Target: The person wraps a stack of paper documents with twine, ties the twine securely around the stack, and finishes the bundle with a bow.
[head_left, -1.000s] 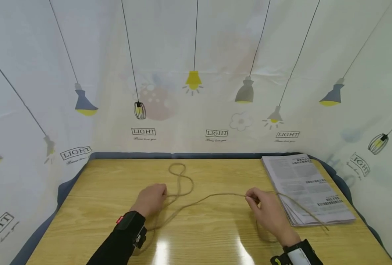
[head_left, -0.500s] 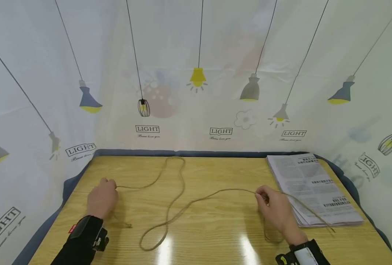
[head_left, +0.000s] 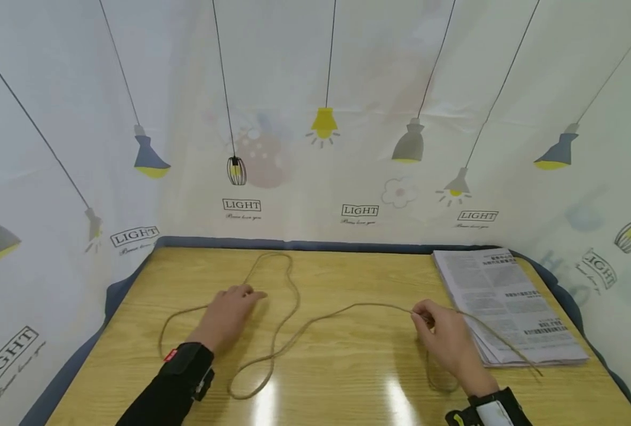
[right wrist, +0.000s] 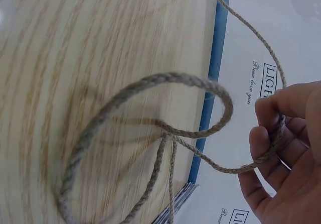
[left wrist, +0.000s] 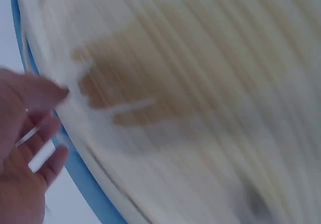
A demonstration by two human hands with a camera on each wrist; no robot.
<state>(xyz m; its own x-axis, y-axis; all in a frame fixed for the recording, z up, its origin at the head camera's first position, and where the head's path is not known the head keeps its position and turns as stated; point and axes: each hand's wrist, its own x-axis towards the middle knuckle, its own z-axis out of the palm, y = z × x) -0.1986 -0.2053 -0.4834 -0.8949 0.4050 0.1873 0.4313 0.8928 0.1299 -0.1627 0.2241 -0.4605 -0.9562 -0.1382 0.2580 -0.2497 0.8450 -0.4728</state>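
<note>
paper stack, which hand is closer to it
Right. The right hand lies just beside the paper stack's near left edge, pinching the twine. The left hand rests far across the table, left of the middle.

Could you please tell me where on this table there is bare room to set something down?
The widest bare patch on the table is the near middle, between the rope loop by the left hand and the right hand. Another lies at the back, between the rope's far loop and the paper stack. The left half is crowded with rope; the right edge holds the papers.
</note>
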